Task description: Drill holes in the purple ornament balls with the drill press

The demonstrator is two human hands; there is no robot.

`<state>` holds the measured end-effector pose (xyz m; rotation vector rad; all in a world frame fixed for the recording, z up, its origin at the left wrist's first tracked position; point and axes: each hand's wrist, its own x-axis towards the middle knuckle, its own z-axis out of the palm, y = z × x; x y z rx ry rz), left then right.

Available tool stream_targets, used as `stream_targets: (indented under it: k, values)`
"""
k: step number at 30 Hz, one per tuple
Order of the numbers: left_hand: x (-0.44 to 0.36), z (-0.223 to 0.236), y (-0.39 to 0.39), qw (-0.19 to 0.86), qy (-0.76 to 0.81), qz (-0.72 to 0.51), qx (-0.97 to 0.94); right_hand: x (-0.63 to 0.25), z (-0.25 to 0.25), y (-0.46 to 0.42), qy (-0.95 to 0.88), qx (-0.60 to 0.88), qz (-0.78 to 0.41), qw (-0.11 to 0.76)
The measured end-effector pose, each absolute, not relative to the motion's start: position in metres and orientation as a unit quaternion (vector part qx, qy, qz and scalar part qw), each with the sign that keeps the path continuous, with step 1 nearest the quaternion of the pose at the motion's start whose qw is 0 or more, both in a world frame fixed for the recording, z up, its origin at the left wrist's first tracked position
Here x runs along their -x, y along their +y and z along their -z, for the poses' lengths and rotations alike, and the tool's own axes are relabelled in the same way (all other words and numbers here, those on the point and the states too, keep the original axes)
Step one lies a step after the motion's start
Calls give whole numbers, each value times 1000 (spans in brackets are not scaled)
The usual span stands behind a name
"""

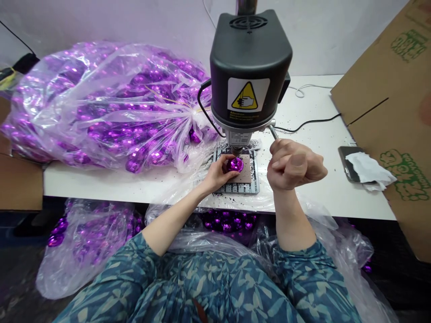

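Observation:
Between the thumb and fingers of my left hand (217, 174) is a shiny purple faceted ball (235, 165), held on a brown board (244, 175) right below the chuck (236, 150) of a black bench drill press (251, 58). The board lies on the drill's metal base plate (254, 187), which is strewn with dark shavings. My right hand (292, 165) is closed around the drill's feed lever (273, 131), to the right of the drill head. Whether the drill tip touches the ball I cannot tell.
A big clear bag of purple balls (111, 107) fills the table's left side. More balls (229, 222) lie in plastic below the table edge. A phone with white tissue (368, 167) and a large cardboard box (390, 112) stand right. A black cable (306, 123) crosses the white table.

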<state>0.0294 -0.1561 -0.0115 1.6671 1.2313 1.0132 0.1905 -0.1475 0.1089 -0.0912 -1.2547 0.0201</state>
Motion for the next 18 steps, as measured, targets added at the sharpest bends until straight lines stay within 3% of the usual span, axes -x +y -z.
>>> stream_targets:
  k: [8, 13, 18]
  values:
    - [-31, 13, -157, 401, 495, -407, -655, -187, -115, -152, -592, 26, -19, 805]
    - [-36, 18, -166, 376, 511, -446, -632, -185, -152, -154, -531, 176, -148, 815]
    - [-24, -4, -215, 326, 533, -376, -684, -181, -173, -155, -525, 243, -131, 805]
